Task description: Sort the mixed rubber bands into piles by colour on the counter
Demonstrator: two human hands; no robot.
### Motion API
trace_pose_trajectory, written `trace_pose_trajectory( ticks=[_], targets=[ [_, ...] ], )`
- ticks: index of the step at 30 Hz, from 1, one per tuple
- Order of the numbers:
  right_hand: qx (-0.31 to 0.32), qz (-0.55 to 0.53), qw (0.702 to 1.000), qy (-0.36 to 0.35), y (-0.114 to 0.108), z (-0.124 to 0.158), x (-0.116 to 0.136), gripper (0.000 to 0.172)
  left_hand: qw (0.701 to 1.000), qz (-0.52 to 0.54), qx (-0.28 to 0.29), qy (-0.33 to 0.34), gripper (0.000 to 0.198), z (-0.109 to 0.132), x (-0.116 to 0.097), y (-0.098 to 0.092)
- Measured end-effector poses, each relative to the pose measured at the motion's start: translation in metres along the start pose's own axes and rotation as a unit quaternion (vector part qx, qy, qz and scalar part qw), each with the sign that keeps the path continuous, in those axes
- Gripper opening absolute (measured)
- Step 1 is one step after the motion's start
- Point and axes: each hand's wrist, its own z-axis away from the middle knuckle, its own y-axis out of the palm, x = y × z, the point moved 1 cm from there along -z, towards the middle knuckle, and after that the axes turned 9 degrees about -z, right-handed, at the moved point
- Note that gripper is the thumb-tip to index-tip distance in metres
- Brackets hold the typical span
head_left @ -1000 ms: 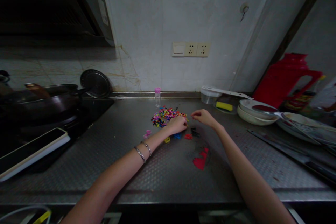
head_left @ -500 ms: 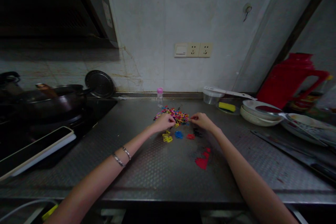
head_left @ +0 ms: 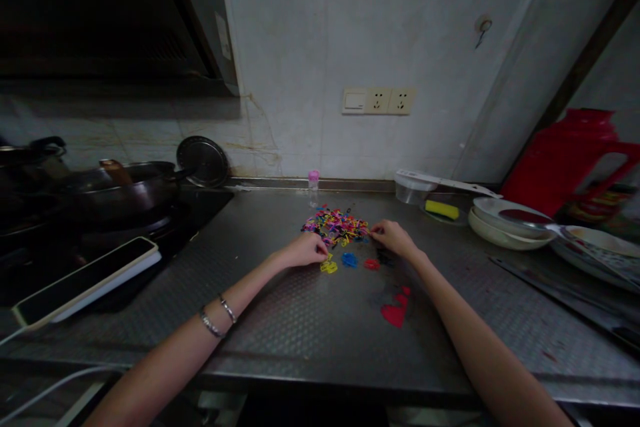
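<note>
A heap of small mixed-colour rubber bands (head_left: pixel 337 223) lies on the metal counter (head_left: pixel 280 320). My left hand (head_left: pixel 306 250) is closed in a pinch, a yellow rubber band at its fingertips, right by the small yellow pile (head_left: pixel 329 267). At the heap's right edge my right hand (head_left: pixel 393 238) also pinches; what sits between its fingers is too small to make out. In front of the heap are a blue pile (head_left: pixel 349 259), a red pile (head_left: pixel 371 264) and a black pile (head_left: pixel 384 257), the last partly behind my right hand.
Behind the heap stands a small clear bottle with a pink cap (head_left: pixel 313 188). Red cut-out shapes (head_left: pixel 394 315) lie nearer me. To the right are a yellow sponge (head_left: pixel 442 209), bowls (head_left: pixel 500 230), a knife (head_left: pixel 550 290) and a red jug (head_left: pixel 555 160); a pan (head_left: pixel 125 193) is at left.
My left hand has moved from the heap's front edge toward me, to the yellow pile. My right hand stays at the heap's right edge. The whole view has shifted slightly.
</note>
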Motion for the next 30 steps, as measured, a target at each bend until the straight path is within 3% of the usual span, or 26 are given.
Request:
trace_pose_trajectory(
  ticks=[9,13,18,23,30],
  targets=[
    [-0.016,-0.017,1.0,-0.007,0.002,-0.003,-0.008,0.021,0.999,0.042,0.011,0.004,0.023,0.005,0.004,-0.009],
    [-0.037,-0.065,0.997,-0.035,-0.003,-0.006,-0.002,0.022,0.998,0.044,-0.035,-0.028,0.024,0.007,0.016,-0.02],
    [-0.037,-0.133,0.986,-0.097,-0.006,-0.004,0.03,0.022,0.987,0.036,-0.103,-0.115,0.027,0.008,0.045,-0.025],
    [0.035,-0.189,0.962,-0.196,0.002,0.004,0.069,0.016,0.979,0.029,-0.12,-0.161,0.028,0.007,0.065,-0.018],
    [0.146,-0.206,0.934,-0.253,0.016,0.016,0.101,0.013,0.986,0.016,-0.113,-0.123,0.025,0.004,0.059,-0.009]
  ],
)
